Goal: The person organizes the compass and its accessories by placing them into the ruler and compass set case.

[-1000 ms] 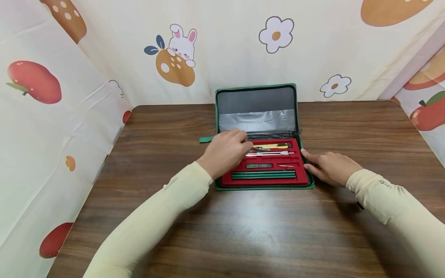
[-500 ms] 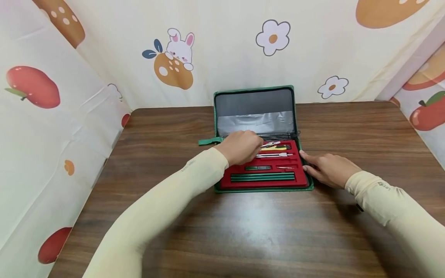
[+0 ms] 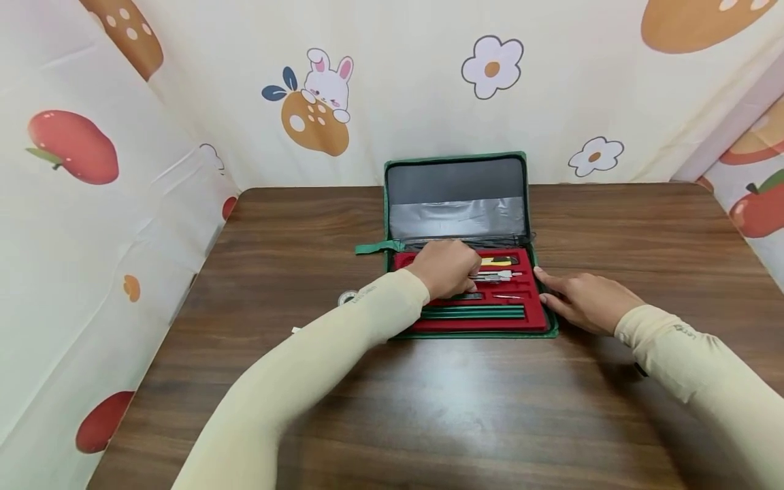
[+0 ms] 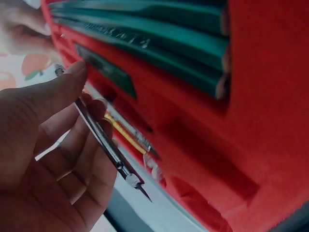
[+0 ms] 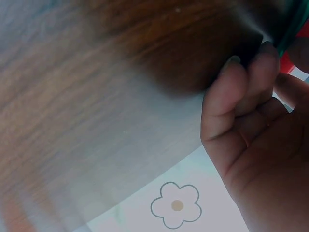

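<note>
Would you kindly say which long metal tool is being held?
The spiked tool in the left hand; the other tool, beside the yellow knife, lies in the tray.

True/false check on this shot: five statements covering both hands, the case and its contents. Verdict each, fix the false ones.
1. The left hand holds a metal compass. True.
2. The right hand grips an eraser. False: it touches the right edge of the green case.
3. The green pencils lie in the slot of the red tray nearest the person. True.
4. The green case is closed. False: its lid stands open behind the tray.
5. The yellow part of the utility knife shows beyond the left hand, toward the lid side. True.
</note>
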Demonstrator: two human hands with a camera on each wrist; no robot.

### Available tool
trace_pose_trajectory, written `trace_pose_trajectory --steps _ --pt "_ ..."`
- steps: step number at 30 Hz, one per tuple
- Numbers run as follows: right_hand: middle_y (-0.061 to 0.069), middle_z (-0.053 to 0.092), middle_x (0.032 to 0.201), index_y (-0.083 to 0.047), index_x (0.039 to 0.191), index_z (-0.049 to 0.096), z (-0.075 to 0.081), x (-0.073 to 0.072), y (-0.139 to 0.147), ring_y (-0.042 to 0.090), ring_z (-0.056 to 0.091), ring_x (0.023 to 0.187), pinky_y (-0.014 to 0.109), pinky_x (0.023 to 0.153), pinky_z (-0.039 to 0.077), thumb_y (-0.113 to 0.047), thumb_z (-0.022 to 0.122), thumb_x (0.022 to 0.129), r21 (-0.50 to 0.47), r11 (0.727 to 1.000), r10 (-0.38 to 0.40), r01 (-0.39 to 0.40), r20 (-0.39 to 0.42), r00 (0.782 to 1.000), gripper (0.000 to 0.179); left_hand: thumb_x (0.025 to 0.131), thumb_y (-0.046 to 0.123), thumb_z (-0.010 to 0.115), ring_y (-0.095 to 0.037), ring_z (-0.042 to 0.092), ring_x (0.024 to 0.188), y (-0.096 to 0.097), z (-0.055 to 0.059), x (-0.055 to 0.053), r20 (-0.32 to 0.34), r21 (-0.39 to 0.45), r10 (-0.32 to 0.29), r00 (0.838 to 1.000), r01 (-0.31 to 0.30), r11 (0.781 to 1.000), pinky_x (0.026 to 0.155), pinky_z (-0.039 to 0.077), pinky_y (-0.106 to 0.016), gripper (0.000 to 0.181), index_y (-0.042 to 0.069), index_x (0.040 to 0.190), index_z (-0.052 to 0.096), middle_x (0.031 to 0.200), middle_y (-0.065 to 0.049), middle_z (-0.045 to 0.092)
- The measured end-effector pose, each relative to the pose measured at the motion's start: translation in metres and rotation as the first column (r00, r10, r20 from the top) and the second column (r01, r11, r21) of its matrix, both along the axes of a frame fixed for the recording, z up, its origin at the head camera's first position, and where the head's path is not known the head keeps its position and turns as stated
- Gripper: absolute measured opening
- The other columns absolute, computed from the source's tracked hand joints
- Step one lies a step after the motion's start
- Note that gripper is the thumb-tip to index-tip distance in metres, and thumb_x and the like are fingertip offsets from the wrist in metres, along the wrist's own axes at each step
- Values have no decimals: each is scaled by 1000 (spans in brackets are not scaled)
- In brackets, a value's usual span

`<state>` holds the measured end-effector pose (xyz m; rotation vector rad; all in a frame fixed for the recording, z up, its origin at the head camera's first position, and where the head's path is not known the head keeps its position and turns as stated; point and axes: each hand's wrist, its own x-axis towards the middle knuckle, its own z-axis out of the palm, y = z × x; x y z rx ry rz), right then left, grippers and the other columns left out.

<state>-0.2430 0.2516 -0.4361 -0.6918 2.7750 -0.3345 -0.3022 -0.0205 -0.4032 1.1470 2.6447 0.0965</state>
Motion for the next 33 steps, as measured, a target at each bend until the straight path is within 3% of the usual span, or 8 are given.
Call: trace_pose_trajectory --steps 6,17,28,33 --pt "31 64 121 -1 147 48 1 3 1 39 70 96 58 82 54 -29 62 99 9 1000 -17 17 7 1000 57 97 36 68 -8 51 65 12 -4 0 2 -17 -39 999 39 999 63 44 -23 26 22 76 62 70 7 57" --pt "31 64 120 0 147 47 2 4 0 38 70 93 59 80 54 -29 60 100 7 1000 -19 19 0 1000 57 97 36 68 -9 52 74 22 -12 -2 52 81 -67 996 63 995 68 43 -22 21 19 84 66 80 6 59" --pt "31 62 124 -1 148 46 0 3 0 41 69 99 59 82 54 -31 60 100 12 999 -32 32 3 999 58 99 33 65 -10 54 91 16 -14 -4 98 107 -86 991 76 991 83 48 -22 22 16 111 72 100 4 61" --pt "31 63 124 -1 148 46 -1 4 1 41 69 100 59 82 54 -30 60 100 5 1000 -30 30 0 1000 58 99 27 66 -9 57 85 10 -12 -8 126 101 -80 989 68 993 80 48 -23 13 17 100 73 95 7 66"
